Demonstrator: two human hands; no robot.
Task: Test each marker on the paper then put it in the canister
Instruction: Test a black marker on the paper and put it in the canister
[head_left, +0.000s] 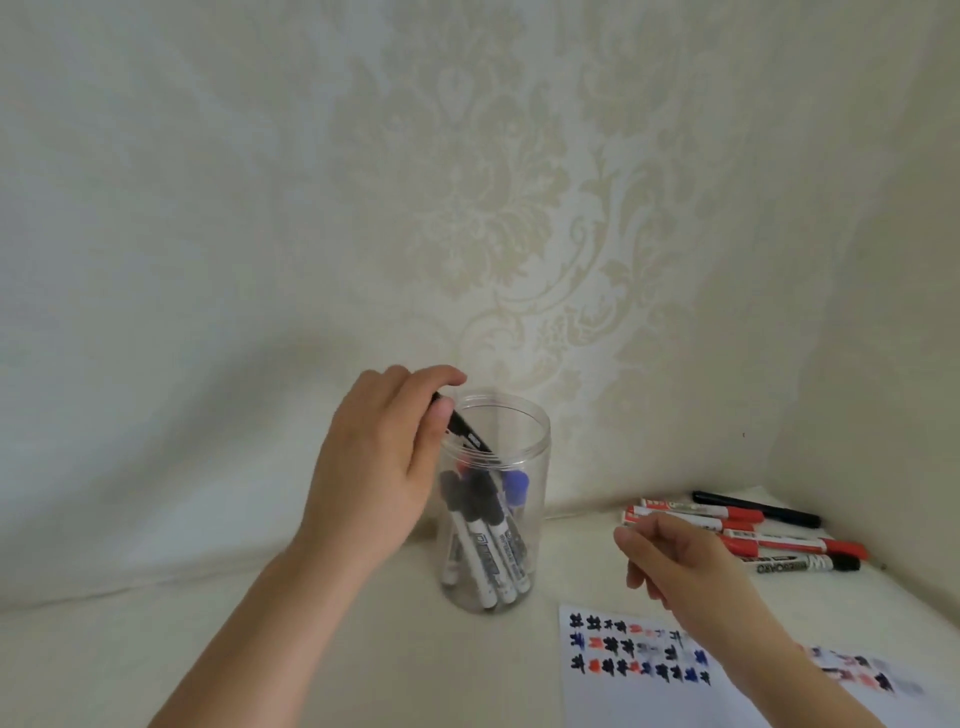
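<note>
A person's two bare forearms reach forward over a pale, cloth-covered table (260, 649) set against cream wallpaper with a damask pattern.

On the left, the left hand (371, 467) is raised beside the mouth of a clear plastic canister (535, 530). Its thumb and fingers pinch the upper end of a slim black marker (470, 439), which slants down and to the right — its lower end already past the canister's rim and inside.

The canister stands upright and open at the centre of the table. Inside it, several markers stand on end, leaning together: white barrels with black caps (480, 551), and behind them one with a blue cap (515, 483).

To the right, the right hand (680, 566) hovers above the table with its fingers loosely curled, gripping nothing.

Below that hand lies a white sheet of paper (613, 696), covered in rows of small black, red and blue test scribbles; part of it is blurred.

At the far right, near the wall, loose markers lie side by side — several red ones (795, 545), a slim black one (756, 509) behind them, and a white one with a black cap (802, 564) in front.
</note>
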